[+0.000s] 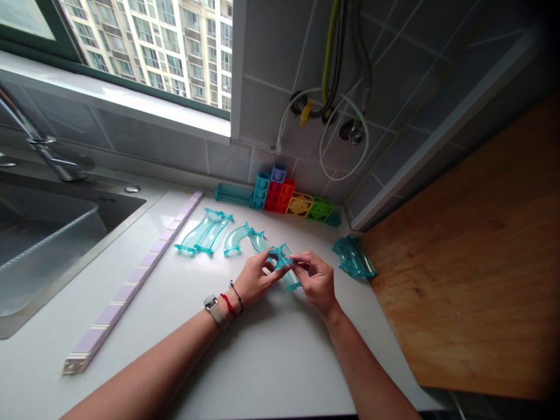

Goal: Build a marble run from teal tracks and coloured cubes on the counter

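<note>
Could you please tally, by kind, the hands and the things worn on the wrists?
Hands: 2 (left hand, right hand)
Watches: 1 (watch)
Bracelets: 2 (red bracelet, black bracelet)
Total: 5

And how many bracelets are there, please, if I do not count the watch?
2: the black bracelet nearest the left hand, and the red bracelet between it and the watch. None visible by the right hand.

Head camera, one: worn on the person's head, facing forward and steeply down over both forearms; hands (pixel 282 277) at moderate range, mid-frame; countertop (pixel 262 350) below, sink (pixel 44 233) left, window (pixel 153 52) upper left, tiled wall (pixel 271 76) beyond. No second view shares the scene.
</note>
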A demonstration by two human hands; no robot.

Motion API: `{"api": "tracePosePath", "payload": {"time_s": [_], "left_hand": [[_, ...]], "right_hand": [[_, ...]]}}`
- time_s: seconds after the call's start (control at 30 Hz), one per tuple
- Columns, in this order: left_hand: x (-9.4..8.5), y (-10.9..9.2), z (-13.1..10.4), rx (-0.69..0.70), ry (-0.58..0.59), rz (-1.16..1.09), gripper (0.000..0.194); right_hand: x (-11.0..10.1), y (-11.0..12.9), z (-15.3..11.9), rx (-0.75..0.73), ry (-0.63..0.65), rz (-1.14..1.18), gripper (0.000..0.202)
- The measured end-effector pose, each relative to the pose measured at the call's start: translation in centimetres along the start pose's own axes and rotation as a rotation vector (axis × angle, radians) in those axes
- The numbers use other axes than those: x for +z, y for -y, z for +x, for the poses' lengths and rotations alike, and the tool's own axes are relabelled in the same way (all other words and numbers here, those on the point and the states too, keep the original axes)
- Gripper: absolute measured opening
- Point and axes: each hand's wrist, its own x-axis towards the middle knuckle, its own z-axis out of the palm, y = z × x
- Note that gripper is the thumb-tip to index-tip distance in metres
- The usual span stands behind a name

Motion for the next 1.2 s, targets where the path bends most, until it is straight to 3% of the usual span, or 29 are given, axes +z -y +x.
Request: {"api": "tracePosePath", "payload": {"time_s": [0.07, 0.23, 0.43, 0.57, 0.67, 0.8, 0.97, 1.1, 1.2], "left_hand": [[0.1, -0.1, 0.0, -0.027, 0.047, -0.061, 0.036], [0.2, 0.4, 0.1, -0.026, 0.027, -0.064, 0.031], [0.4, 0.6, 0.1, 0.013, 0.026, -0.024, 0.027], [0.4, -0.4, -0.3, 0.080, 0.141, 0.016, 0.022], [0.4, -0.9, -0.5, 0.108, 0.197, 0.044, 0.019], [0.3, -0.9, -0.5, 0.110, 0.209, 0.064, 0.016], [0.3, -0.6, -0.4, 0.099, 0.194, 0.089, 0.016], [0.3, -0.6, -0.4, 0.099, 0.194, 0.094, 0.017], [0.3, -0.6, -0.3, 0.096, 0.187, 0.090, 0.017]], "right_hand": [[0.1, -0.2, 0.0, 0.019, -0.005, 0.033, 0.013], [0.5, -0.8, -0.3, 0.059, -0.057, 0.021, 0.014], [-1.5, -3.3, 2.2, 0.077, -0.196, -0.167, 0.026], [-0.5, -4.6, 6.4, 0.012, 0.014, -0.301, 0.020], [2.1, -5.4, 9.4, -0.048, 0.165, -0.392, 0.022], [5.2, -6.7, 12.1, -0.082, 0.274, -0.502, 0.026], [7.0, -8.0, 13.4, -0.105, 0.376, -0.575, 0.028], [7.5, -8.3, 13.5, -0.132, 0.457, -0.575, 0.010], [7.7, -8.3, 13.6, -0.145, 0.479, -0.581, 0.017]]}}
